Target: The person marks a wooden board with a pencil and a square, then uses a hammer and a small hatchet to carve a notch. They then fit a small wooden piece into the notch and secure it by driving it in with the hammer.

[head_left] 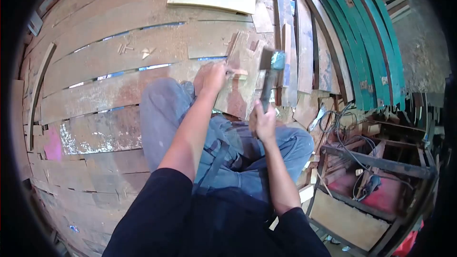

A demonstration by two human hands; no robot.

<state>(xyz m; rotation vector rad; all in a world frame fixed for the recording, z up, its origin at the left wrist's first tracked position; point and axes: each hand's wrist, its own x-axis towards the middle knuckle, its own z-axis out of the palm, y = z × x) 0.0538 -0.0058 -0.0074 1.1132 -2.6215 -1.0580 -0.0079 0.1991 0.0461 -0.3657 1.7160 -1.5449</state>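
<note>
Gripping: right hand [263, 123] closed around the hammer [270, 74] handle, head raised at 12 o'clock.
Left hand [213, 77]: pinching a small wooden piece [237, 72] (fingertips closed) at the hammer's 9 o'clock.
Board [238, 93]: beneath it, across the knees.
Green planks [369, 43]: 2 o'clock.

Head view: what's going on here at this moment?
A person in blue jeans sits on weathered wooden planks. The right hand grips a dark-handled hammer with a teal-smeared metal head, raised above the work. The left hand steadies a small pale wooden piece against a worn board. Curved green-painted wooden slats lie to the right.
</note>
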